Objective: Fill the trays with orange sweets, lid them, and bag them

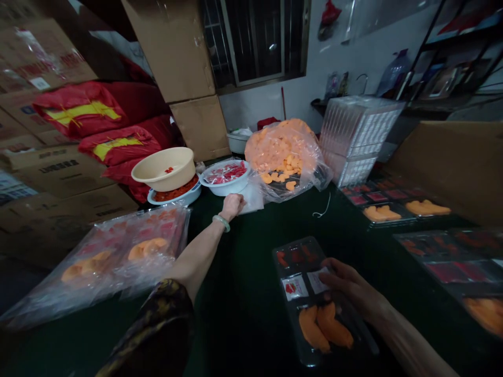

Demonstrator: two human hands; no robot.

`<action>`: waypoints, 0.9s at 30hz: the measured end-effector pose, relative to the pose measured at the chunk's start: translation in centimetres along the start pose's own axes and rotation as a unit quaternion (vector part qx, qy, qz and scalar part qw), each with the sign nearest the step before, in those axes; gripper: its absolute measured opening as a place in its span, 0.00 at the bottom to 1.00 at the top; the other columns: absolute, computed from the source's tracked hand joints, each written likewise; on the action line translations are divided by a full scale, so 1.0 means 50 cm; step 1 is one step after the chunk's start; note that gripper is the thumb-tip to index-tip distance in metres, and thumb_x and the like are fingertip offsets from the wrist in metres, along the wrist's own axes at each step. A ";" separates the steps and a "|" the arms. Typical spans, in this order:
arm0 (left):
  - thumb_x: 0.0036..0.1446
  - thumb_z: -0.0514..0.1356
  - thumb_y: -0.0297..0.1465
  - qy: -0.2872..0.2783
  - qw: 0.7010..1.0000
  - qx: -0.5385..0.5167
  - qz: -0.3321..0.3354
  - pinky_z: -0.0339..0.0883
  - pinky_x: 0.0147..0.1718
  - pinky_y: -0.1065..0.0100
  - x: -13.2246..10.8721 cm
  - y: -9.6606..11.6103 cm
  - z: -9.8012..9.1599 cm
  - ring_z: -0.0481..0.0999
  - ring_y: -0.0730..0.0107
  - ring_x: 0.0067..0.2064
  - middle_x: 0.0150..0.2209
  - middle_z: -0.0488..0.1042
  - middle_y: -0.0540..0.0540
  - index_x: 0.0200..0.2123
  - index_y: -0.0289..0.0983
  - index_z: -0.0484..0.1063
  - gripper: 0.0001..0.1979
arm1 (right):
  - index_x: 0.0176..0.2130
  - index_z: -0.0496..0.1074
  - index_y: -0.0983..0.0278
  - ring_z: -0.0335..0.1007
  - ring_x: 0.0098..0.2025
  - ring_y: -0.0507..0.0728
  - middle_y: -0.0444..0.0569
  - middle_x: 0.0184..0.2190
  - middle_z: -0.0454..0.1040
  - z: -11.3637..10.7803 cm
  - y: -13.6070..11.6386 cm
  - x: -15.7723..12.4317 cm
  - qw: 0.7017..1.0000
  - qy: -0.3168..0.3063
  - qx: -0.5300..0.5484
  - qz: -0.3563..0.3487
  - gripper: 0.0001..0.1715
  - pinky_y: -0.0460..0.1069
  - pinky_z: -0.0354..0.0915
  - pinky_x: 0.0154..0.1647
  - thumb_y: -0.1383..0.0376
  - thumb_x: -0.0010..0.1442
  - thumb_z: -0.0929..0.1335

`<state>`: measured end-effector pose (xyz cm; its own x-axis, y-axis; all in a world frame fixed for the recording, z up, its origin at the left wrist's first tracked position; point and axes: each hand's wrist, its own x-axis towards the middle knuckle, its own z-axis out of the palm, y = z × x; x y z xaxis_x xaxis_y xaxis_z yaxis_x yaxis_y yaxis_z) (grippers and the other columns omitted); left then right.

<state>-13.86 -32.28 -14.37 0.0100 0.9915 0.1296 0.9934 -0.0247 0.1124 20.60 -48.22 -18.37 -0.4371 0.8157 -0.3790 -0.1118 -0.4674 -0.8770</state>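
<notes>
My left hand (232, 206) reaches forward with its fingers closed at the edge of a white translucent sheet or bag (251, 201), just in front of the blue bowl of red packets (225, 175). What it pinches is too small to make out. Nearer to me, my right hand (346, 283) grips the right side of a clear compartment tray (310, 298). In that tray lie small red pieces at the top, two white labelled packets in the middle and orange curved pieces at the bottom. A clear bag of orange pieces (285, 149) stands behind the sheet.
Bagged filled trays (118, 246) lie at the left, more filled trays (396, 204) at the right. A cream basin (167, 170) rests above red pieces. Stacked clear trays (357, 136), an open carton (451, 167) and red sacks (106, 107) stand around the green table (243, 293).
</notes>
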 end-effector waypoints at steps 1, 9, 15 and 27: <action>0.59 0.56 0.38 0.004 1.000 -0.011 -0.010 0.69 0.40 0.60 0.011 -0.003 0.000 0.72 0.66 0.40 0.40 0.71 0.45 0.41 0.32 0.69 0.14 | 0.36 0.61 0.63 0.66 0.18 0.48 0.41 0.23 0.70 0.000 0.000 0.001 1.000 0.000 -0.002 -0.002 0.24 0.40 0.60 0.12 0.55 0.46 0.73; 0.61 0.53 0.41 0.036 0.991 -0.106 -0.073 0.67 0.30 0.67 0.036 0.029 0.024 0.69 0.74 0.29 0.29 0.69 0.50 0.33 0.32 0.69 0.16 | 0.34 0.60 0.63 0.66 0.17 0.48 0.39 0.21 0.68 0.002 -0.001 0.006 1.000 -0.017 -0.012 -0.010 0.24 0.40 0.59 0.11 0.55 0.45 0.73; 0.60 0.51 0.37 -0.022 0.980 -0.195 0.042 0.54 0.23 0.73 -0.069 0.132 0.023 0.57 0.79 0.22 0.20 0.59 0.54 0.23 0.34 0.64 0.17 | 0.36 0.60 0.63 0.67 0.17 0.48 0.40 0.22 0.70 0.000 -0.008 -0.008 0.995 -0.093 0.023 0.002 0.22 0.39 0.61 0.14 0.60 0.46 0.74; 0.51 0.58 0.31 -0.132 0.916 -0.271 0.266 0.50 0.25 0.73 -0.317 0.270 0.013 0.55 0.78 0.24 0.20 0.59 0.55 0.21 0.35 0.62 0.10 | 0.36 0.64 0.66 0.72 0.22 0.49 0.42 0.25 0.72 0.025 0.018 -0.127 0.977 -0.198 0.049 0.059 0.20 0.42 0.70 0.20 0.67 0.46 0.74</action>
<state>-0.52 -48.25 -15.53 0.5743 0.8154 0.0733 0.6383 -0.5021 0.5835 22.14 -54.26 -16.36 -0.7608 0.5671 -0.3155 -0.1161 -0.5973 -0.7936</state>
